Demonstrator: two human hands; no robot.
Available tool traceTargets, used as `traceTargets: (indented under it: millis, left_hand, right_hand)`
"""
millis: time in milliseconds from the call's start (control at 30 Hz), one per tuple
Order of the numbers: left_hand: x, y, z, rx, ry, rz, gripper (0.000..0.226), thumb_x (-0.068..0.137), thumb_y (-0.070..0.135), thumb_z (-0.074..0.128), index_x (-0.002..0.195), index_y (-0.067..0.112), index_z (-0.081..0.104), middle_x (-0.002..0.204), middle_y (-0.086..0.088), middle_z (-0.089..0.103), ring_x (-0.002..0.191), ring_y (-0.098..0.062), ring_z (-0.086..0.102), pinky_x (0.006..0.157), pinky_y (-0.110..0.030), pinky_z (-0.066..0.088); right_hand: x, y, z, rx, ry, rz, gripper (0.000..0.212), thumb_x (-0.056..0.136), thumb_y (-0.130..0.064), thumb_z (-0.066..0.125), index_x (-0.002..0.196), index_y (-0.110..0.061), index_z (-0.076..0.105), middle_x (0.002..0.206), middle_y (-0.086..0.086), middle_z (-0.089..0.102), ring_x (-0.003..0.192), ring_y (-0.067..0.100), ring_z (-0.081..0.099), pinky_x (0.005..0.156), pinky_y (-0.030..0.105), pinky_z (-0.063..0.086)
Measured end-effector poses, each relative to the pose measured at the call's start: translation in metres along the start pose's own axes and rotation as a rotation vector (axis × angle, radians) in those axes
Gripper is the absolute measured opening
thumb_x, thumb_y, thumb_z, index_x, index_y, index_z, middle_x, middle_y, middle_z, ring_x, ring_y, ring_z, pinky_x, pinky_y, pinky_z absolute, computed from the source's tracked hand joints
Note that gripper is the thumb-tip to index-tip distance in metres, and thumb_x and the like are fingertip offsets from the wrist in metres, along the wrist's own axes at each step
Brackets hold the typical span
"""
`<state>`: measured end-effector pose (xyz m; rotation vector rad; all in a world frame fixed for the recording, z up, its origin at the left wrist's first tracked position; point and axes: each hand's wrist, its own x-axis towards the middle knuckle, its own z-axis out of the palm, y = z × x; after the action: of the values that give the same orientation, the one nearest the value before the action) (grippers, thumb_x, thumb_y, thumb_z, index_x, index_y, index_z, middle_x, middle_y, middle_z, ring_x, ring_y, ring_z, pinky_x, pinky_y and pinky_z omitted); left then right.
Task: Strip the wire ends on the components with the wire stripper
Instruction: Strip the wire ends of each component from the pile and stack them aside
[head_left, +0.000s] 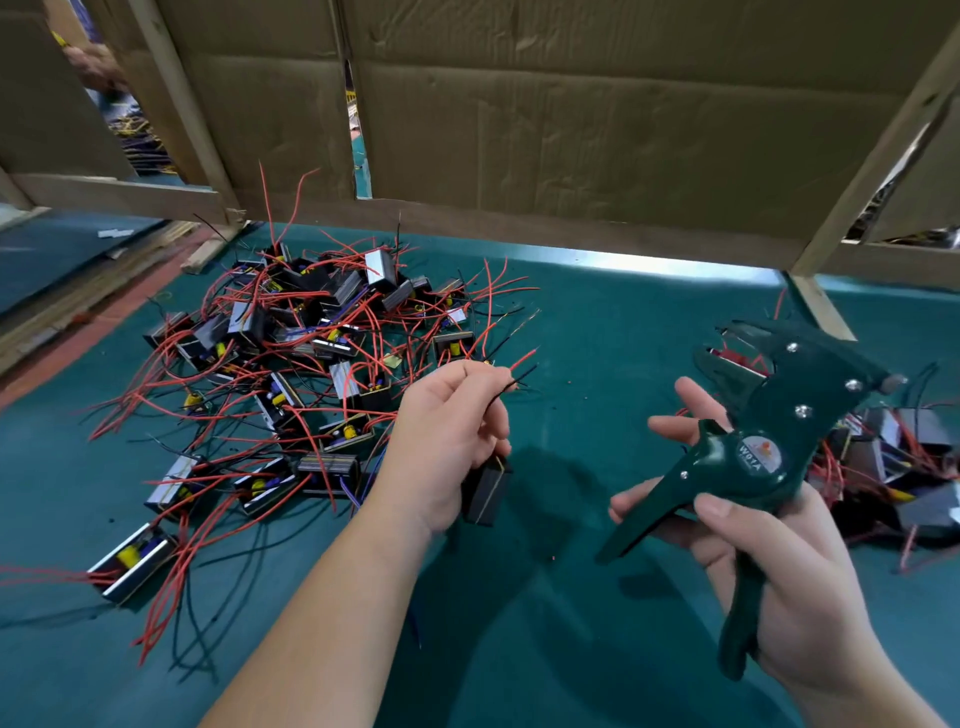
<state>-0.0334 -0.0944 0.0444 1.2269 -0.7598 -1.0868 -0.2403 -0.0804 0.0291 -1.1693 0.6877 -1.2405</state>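
Observation:
My left hand (447, 441) holds a small black component (485, 493) under the palm and pinches its red and black wires (519, 369) between thumb and forefinger, their ends pointing right. My right hand (769, 551) grips a dark green wire stripper (748, 457) by its handles, which are spread apart. The stripper's jaws (737, 353) gape open, pointing up and left, a hand's width to the right of the wire ends.
A heap of black components with red and black wires (291, 374) covers the green table (597, 322) at left. A smaller pile (893, 467) lies at far right behind the stripper. Cardboard panels (571, 114) on wooden frames wall off the back.

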Motion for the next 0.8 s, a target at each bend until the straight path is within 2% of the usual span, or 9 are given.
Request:
traceTargets:
  millis: [67, 133, 167, 233, 300, 367, 433, 533, 800]
  left_hand:
    - [-0.003, 0.003, 0.001, -0.015, -0.075, 0.030, 0.021, 0.092, 0.012, 0.055, 0.071, 0.013, 0.056, 0.051, 0.001, 0.054, 0.034, -0.009, 0.030, 0.045, -0.019, 0.042]
    - [-0.006, 0.004, 0.002, -0.030, -0.147, 0.074, 0.021, 0.092, 0.011, 0.057, 0.072, 0.015, 0.061, 0.057, 0.002, 0.056, 0.034, -0.007, 0.028, 0.049, -0.021, 0.044]
    - [-0.007, 0.004, 0.004, -0.037, -0.176, 0.089, 0.021, 0.090, 0.011, 0.060, 0.070, 0.018, 0.064, 0.057, 0.003, 0.056, 0.035, -0.007, 0.030, 0.050, -0.022, 0.042]
    - [-0.011, 0.005, 0.005, -0.026, -0.217, 0.109, 0.015, 0.082, 0.018, 0.066, 0.069, 0.022, 0.071, 0.054, 0.006, 0.053, 0.039, -0.006, 0.037, 0.049, -0.018, 0.038]
    - [-0.015, 0.007, 0.006, 0.039, -0.246, 0.175, 0.010, 0.077, 0.022, 0.067, 0.070, 0.024, 0.074, 0.053, 0.010, 0.054, 0.047, -0.005, 0.045, 0.049, -0.013, 0.037]
    - [-0.015, 0.006, 0.006, 0.094, -0.263, 0.268, 0.013, 0.080, 0.015, 0.070, 0.069, 0.021, 0.072, 0.055, 0.013, 0.058, 0.051, 0.000, 0.047, 0.052, -0.010, 0.038]
    - [-0.015, 0.004, 0.006, 0.120, -0.246, 0.326, 0.018, 0.083, 0.008, 0.069, 0.070, 0.020, 0.070, 0.055, 0.015, 0.058, 0.051, 0.003, 0.046, 0.053, -0.009, 0.038]
    - [-0.013, 0.003, 0.006, 0.121, -0.201, 0.352, 0.014, 0.079, 0.013, 0.070, 0.068, 0.021, 0.070, 0.056, 0.014, 0.059, 0.050, 0.002, 0.044, 0.051, -0.010, 0.036]
    - [-0.013, 0.003, 0.003, 0.168, -0.252, 0.372, 0.009, 0.078, 0.018, 0.069, 0.070, 0.017, 0.072, 0.061, -0.006, 0.052, 0.056, -0.010, 0.037, 0.050, -0.016, 0.032]
  right_hand:
    - [-0.003, -0.002, 0.003, -0.081, -0.074, -0.029, 0.047, 0.074, -0.005, 0.052, 0.115, -0.020, 0.068, 0.113, 0.009, 0.068, 0.080, 0.045, 0.067, 0.072, 0.053, 0.056]
    - [-0.003, -0.004, 0.006, -0.099, -0.115, 0.010, 0.037, 0.072, -0.008, 0.061, 0.107, -0.016, 0.071, 0.120, 0.010, 0.066, 0.078, 0.045, 0.067, 0.072, 0.054, 0.055]
    - [-0.002, -0.005, 0.008, -0.038, -0.136, 0.082, 0.035, 0.069, -0.011, 0.070, 0.104, -0.011, 0.071, 0.118, 0.014, 0.066, 0.076, 0.046, 0.066, 0.069, 0.054, 0.055]
    - [-0.001, -0.006, 0.012, 0.175, -0.211, 0.315, 0.048, 0.059, -0.022, 0.084, 0.100, -0.002, 0.070, 0.097, 0.027, 0.067, 0.071, 0.045, 0.064, 0.066, 0.054, 0.053]
    - [0.000, -0.009, 0.017, 0.343, -0.280, 0.494, 0.061, 0.054, -0.027, 0.087, 0.102, 0.004, 0.067, 0.082, 0.031, 0.061, 0.068, 0.045, 0.062, 0.066, 0.054, 0.052]
    - [0.001, -0.012, 0.018, 0.404, -0.347, 0.560, 0.058, 0.057, -0.027, 0.085, 0.103, 0.003, 0.067, 0.080, 0.028, 0.061, 0.070, 0.043, 0.062, 0.067, 0.054, 0.052]
    - [0.001, -0.015, 0.018, 0.428, -0.429, 0.592, 0.050, 0.064, -0.028, 0.081, 0.104, -0.001, 0.067, 0.082, 0.025, 0.063, 0.074, 0.041, 0.063, 0.071, 0.052, 0.052]
    - [0.002, -0.017, 0.019, 0.425, -0.479, 0.601, 0.044, 0.070, -0.026, 0.079, 0.104, -0.001, 0.065, 0.083, 0.026, 0.062, 0.076, 0.041, 0.063, 0.073, 0.054, 0.050]
    - [0.001, -0.012, 0.019, 0.254, -0.360, 0.597, 0.044, 0.061, -0.034, 0.086, 0.087, -0.003, 0.068, 0.071, 0.026, 0.059, 0.062, 0.040, 0.061, 0.062, 0.050, 0.052]
